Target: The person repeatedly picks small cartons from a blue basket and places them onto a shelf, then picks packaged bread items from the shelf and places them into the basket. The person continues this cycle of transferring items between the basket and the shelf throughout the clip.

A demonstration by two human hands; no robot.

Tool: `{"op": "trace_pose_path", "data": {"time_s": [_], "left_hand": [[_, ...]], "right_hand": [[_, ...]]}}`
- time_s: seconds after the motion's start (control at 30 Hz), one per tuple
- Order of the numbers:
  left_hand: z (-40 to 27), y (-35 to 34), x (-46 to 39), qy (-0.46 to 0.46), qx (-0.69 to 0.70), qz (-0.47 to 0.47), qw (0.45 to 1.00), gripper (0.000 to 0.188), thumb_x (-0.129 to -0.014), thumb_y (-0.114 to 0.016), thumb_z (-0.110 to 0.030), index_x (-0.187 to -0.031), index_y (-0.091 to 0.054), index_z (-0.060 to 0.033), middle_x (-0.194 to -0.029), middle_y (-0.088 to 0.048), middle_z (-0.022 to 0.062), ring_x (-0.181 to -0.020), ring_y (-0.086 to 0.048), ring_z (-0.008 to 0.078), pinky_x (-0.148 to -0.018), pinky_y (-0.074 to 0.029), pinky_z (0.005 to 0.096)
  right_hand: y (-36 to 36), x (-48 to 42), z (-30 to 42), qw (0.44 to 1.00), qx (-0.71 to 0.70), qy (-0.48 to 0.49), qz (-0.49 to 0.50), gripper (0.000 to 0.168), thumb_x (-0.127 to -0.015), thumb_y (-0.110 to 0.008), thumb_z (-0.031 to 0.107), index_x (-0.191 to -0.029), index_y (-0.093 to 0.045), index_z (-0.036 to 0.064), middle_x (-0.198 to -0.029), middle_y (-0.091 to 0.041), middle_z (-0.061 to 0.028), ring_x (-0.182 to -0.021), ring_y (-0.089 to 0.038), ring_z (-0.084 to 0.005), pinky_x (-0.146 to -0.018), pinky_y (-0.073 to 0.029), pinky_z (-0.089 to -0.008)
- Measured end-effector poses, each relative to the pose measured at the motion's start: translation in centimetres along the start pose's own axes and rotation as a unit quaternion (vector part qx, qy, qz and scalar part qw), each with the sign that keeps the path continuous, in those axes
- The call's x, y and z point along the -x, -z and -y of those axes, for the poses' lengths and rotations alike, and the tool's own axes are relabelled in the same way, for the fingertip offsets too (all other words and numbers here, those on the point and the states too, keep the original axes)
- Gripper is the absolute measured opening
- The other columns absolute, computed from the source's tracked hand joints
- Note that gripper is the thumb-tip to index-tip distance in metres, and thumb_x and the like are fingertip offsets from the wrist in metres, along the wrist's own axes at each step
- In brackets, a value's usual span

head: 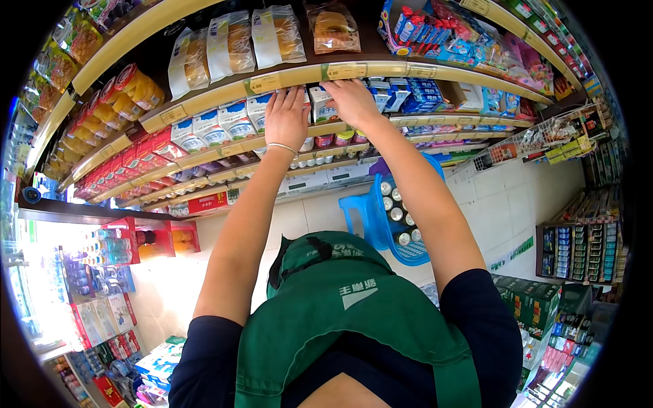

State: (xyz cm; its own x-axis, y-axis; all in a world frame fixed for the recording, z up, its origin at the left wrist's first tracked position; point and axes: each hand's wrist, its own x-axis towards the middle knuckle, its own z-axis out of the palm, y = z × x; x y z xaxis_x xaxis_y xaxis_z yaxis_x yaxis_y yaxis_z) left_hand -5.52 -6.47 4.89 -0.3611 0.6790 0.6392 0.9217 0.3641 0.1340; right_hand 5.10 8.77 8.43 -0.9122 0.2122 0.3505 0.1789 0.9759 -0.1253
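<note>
My left hand [288, 122] lies with its fingers stretched flat over the row of white and blue milk cartons [234, 121], its fingertips reaching the price rail [301, 77] above. Beside it, my right hand [353, 104] extends over the same row, fingertips close under the rail. Its thumb is near the front of one milk carton [320, 106]. Neither hand visibly holds anything, and the cartons behind the fingers are partly hidden. Red cartons [137, 155] continue the row on the left; blue and white packs [426, 96] stand to the right.
Packaged bread [279, 38] and a candy display box [390, 28] sit on the shelf above. Jars of yellow fruit [137, 89] stand at left. On the tiled floor, a blue plastic basket [416, 252] holding several cans stands by a blue stool [365, 204]. A wire rack [525, 143] is at right.
</note>
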Motion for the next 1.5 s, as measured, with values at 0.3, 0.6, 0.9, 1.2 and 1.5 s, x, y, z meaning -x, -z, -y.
{"op": "trace_pose_path", "data": {"time_s": [0.3,0.6,0.9,1.2,1.5], "left_hand": [[0.0,-0.1,-0.1,0.0,0.025,-0.016,1.0,0.039,-0.088,-0.057,-0.02,-0.124,-0.055,-0.0049,-0.128,-0.057,0.0095,-0.123,-0.048,0.0276,-0.104,-0.034,0.0418],[-0.1,0.0,0.2,-0.012,0.013,-0.024,1.0,0.04,-0.086,-0.058,-0.019,-0.124,-0.054,-0.0042,-0.127,-0.056,0.0089,-0.122,-0.048,0.0272,-0.105,-0.033,0.0414],[-0.1,0.8,0.1,-0.001,0.012,0.069,0.998,0.052,-0.086,-0.059,-0.019,-0.134,-0.045,-0.0049,-0.139,-0.047,0.0086,-0.131,-0.038,0.0265,-0.11,-0.028,0.0415],[-0.2,1.4,0.0,0.008,-0.013,0.131,0.991,0.062,-0.085,-0.061,-0.02,-0.14,-0.037,-0.0042,-0.147,-0.037,0.0103,-0.137,-0.031,0.0271,-0.113,-0.023,0.0415],[-0.3,1.3,0.4,-0.006,-0.02,0.12,0.993,0.064,-0.085,-0.062,-0.022,-0.141,-0.037,-0.0068,-0.147,-0.037,0.0078,-0.137,-0.031,0.0257,-0.113,-0.022,0.0415]], "right_hand": [[-0.9,0.2,0.6,0.999,-0.014,0.005,-0.033,0.049,-0.078,-0.07,0.019,-0.124,-0.054,0.008,-0.118,-0.059,-0.0108,-0.113,-0.052,-0.0313,-0.098,-0.039,-0.0412],[-2.2,0.8,1.4,0.995,-0.001,0.016,-0.094,0.059,-0.077,-0.07,0.017,-0.131,-0.048,0.008,-0.134,-0.049,-0.0117,-0.125,-0.044,-0.031,-0.107,-0.033,-0.0403],[-2.5,1.4,2.5,0.997,0.033,-0.034,-0.057,0.061,-0.081,-0.067,0.022,-0.136,-0.043,0.008,-0.14,-0.043,-0.0148,-0.133,-0.036,-0.0313,-0.111,-0.026,-0.0447],[-2.1,1.4,4.3,0.994,0.046,-0.096,-0.02,0.07,-0.081,-0.068,0.022,-0.142,-0.035,0.01,-0.145,-0.036,-0.0134,-0.137,-0.028,-0.0329,-0.114,-0.016,-0.0498],[-0.5,1.9,4.2,0.995,0.051,-0.08,-0.016,0.075,-0.079,-0.069,0.021,-0.143,-0.032,0.009,-0.143,-0.038,-0.0124,-0.135,-0.032,-0.0319,-0.113,-0.015,-0.0526]]}}
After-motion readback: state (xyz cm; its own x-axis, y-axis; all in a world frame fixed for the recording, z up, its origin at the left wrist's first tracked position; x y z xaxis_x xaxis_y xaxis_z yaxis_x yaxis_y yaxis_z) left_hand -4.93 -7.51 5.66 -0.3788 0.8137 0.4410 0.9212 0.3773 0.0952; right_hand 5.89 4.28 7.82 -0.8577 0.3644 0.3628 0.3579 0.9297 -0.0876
